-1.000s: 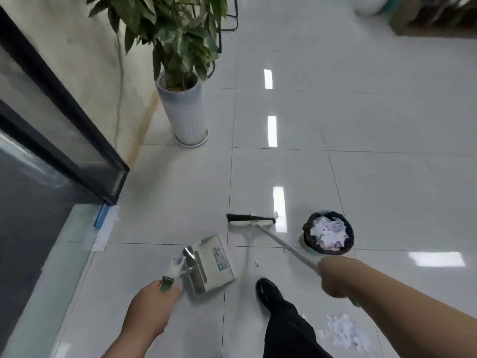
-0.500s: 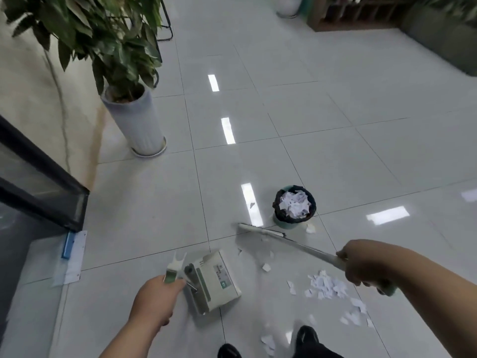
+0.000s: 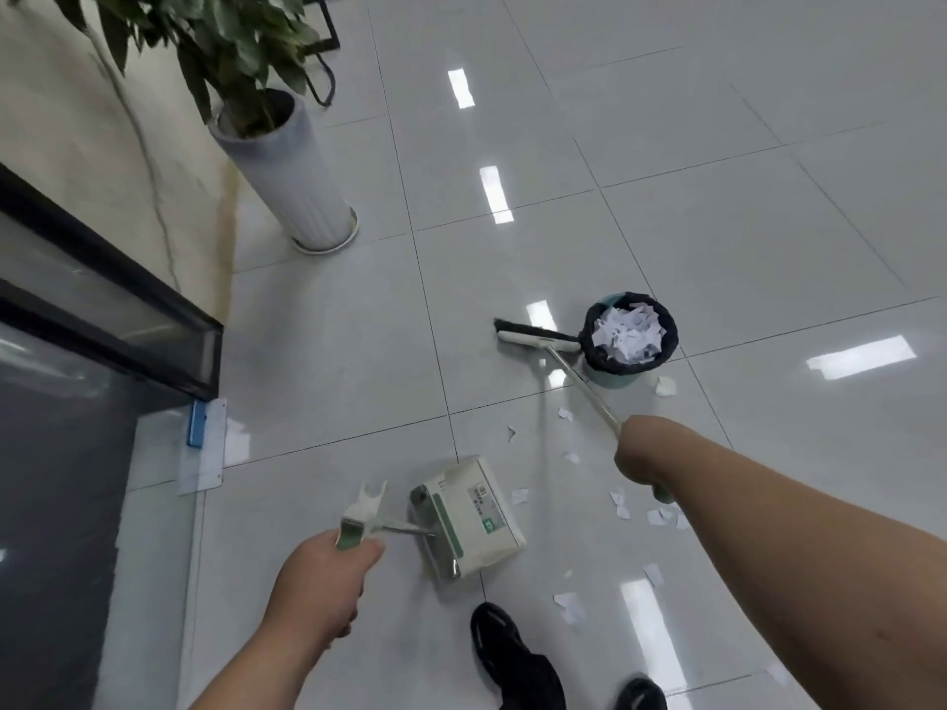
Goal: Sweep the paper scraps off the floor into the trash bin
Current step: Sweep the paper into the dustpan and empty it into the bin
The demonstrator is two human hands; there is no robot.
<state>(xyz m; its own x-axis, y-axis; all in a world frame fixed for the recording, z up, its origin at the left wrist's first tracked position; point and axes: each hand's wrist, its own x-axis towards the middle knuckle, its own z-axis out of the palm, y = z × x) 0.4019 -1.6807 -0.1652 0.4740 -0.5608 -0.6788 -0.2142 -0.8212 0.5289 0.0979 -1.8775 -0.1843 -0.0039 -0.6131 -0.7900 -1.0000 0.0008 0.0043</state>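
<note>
My right hand (image 3: 643, 456) grips the broom handle. The broom (image 3: 538, 340) has its white and black head on the floor just left of the trash bin (image 3: 629, 334), a small green bin with a black liner, full of white scraps. My left hand (image 3: 320, 573) grips the green handle of the white dustpan (image 3: 469, 515), which sits on the floor in front of me. Several white paper scraps (image 3: 622, 507) lie scattered on the tiles between dustpan and bin, with one scrap (image 3: 665, 385) right beside the bin.
A potted plant (image 3: 287, 161) in a tall white pot stands at the left by the wall. A black-framed glass door (image 3: 107, 320) lies at the left. My black shoes (image 3: 517, 653) are at the bottom. Glossy grey floor tiles stretch to the right and beyond.
The broom head has swung away from me to the spot left of the bin. The view has shifted, and the scraps lie more spread out in front of the dustpan.
</note>
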